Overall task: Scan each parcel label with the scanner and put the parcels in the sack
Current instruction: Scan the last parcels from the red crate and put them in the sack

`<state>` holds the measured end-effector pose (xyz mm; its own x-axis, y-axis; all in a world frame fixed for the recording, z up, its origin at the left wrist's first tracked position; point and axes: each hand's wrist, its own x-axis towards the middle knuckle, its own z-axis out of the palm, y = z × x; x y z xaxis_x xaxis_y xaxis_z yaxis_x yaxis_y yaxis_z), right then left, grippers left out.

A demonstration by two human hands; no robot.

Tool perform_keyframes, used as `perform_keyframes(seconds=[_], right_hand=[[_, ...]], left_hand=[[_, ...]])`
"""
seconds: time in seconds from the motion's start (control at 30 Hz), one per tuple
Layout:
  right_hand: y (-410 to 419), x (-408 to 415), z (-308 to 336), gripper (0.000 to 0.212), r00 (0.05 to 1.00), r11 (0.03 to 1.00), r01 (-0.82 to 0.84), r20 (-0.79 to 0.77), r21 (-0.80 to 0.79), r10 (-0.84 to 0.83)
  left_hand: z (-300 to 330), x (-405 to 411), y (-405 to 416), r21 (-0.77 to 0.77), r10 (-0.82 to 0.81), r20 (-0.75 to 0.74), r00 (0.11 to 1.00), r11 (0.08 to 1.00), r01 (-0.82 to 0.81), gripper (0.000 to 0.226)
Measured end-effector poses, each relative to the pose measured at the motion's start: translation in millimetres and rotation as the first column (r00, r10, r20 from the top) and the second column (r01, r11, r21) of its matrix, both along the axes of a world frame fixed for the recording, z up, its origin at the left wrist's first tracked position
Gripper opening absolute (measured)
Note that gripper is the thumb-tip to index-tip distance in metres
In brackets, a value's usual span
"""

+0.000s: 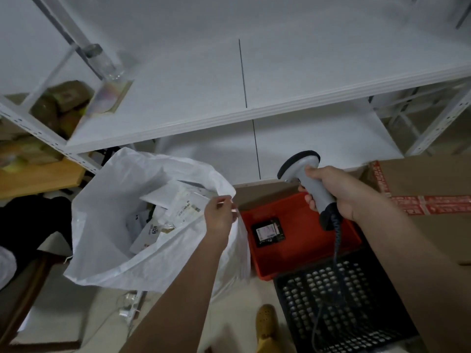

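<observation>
Left hand pinches the white woven plastic sack rim to hold it open; right hand grips the grey handheld scanner just beside the sack, ready for the black labelled parcel.

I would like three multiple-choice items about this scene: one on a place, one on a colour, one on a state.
1. Where does the black parcel lie?
A. in the sack
B. in the red tray
C. on the shelf

2. What colour is the sack?
A. white
B. blue
C. brown

3. What is the right hand doing?
A. hanging idle
B. pressing the crate
C. gripping the scanner

Answers:
1 B, it lies on the floor of the red tray, label up.
2 A, its woven cloth is white, with the left hand holding the rim.
3 C, its fingers curl round the handle of the scanner.
</observation>
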<state>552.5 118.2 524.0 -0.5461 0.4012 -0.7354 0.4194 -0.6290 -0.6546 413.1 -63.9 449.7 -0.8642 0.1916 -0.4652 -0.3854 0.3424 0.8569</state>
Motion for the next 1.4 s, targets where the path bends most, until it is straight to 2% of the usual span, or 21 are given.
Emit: perform_keyframes(seconds=[0.1,0.2,0.33,0.5,0.57,0.67,0.77,0.9,1.07,1.17,1.2,1.23,1.33,1.4], right_hand=[[13.8,16.3,-18.2,0.035,0.997,0.998,0.059,0.050,-0.010,-0.059],[32.8,39.0,-45.9,0.038,0.979,0.991,0.130,0.153,0.020,-0.132],[62.0,59.6,-105.1,0.040,0.942,0.976,0.209,0.257,0.056,-0.216],[96.9,59.6,-228.6,0.039,0.915,0.946,0.322,0.242,0.045,-0.323],[106.6,51.2,-284.8,0.036,0.913,0.939,0.340,0.227,0.039,-0.340],[115.8,37.9,-372.7,0.039,0.924,0.946,0.318,0.204,0.059,-0.323],[121.0,24.3,-454.7,0.043,0.938,0.956,0.282,0.186,0.082,-0.293],[130.5,8.0,-544.3,0.044,0.962,0.969,0.240,0.117,0.065,-0.246],[141.4,-4.4,-616.1,0.043,0.963,0.964,0.254,0.070,0.082,-0.260],[143.7,-6.6,-642.1,0.042,0.960,0.959,0.273,0.048,0.072,-0.276],[144.2,-6.5,-647.4,0.043,0.960,0.960,0.272,0.045,0.065,-0.275],[144.4,-6.6,-650.1,0.044,0.961,0.961,0.271,0.042,0.059,-0.274],[140.9,-6.1,-646.6,0.045,0.964,0.965,0.259,0.044,0.050,-0.261],[135.1,-1.7,-634.5,0.045,0.962,0.963,0.266,0.051,0.045,-0.268]], left_hand=[[-27.3,21.6,23.3,-0.082,-0.300,0.183,0.936,0.944,0.319,0.016],[-75.3,39.1,46.1,-0.105,-0.407,0.330,0.852,0.881,0.461,0.014],[-168.8,49.5,70.0,-0.169,-0.366,0.394,0.843,0.873,0.458,0.006],[-327.0,32.0,94.9,-0.308,-0.338,0.382,0.860,0.831,0.463,0.017],[-395.9,15.3,101.2,-0.372,-0.317,0.371,0.873,0.810,0.453,0.006],[-498.7,-8.8,109.4,-0.468,-0.290,0.332,0.898,0.775,0.423,0.033],[-581.7,-28.1,116.4,-0.522,-0.290,0.288,0.913,0.751,0.403,0.031],[-676.9,-49.3,130.7,-0.564,-0.163,0.266,0.950,0.773,0.290,0.042],[-754.7,-66.0,139.2,-0.688,-0.133,0.129,0.983,0.701,0.185,0.058],[-790.3,-71.3,137.1,-0.760,-0.167,0.128,0.978,0.617,0.205,0.071],[-797.4,-72.6,137.1,-0.764,-0.157,0.125,0.980,0.615,0.196,0.077],[-803.6,-75.4,137.5,-0.747,-0.143,0.120,0.982,0.639,0.184,0.078],[-797.1,-75.8,138.3,-0.651,-0.120,0.117,0.986,0.740,0.168,0.050],[-779.1,-70.0,140.7,-0.584,-0.115,0.104,0.988,0.797,0.154,0.040]])
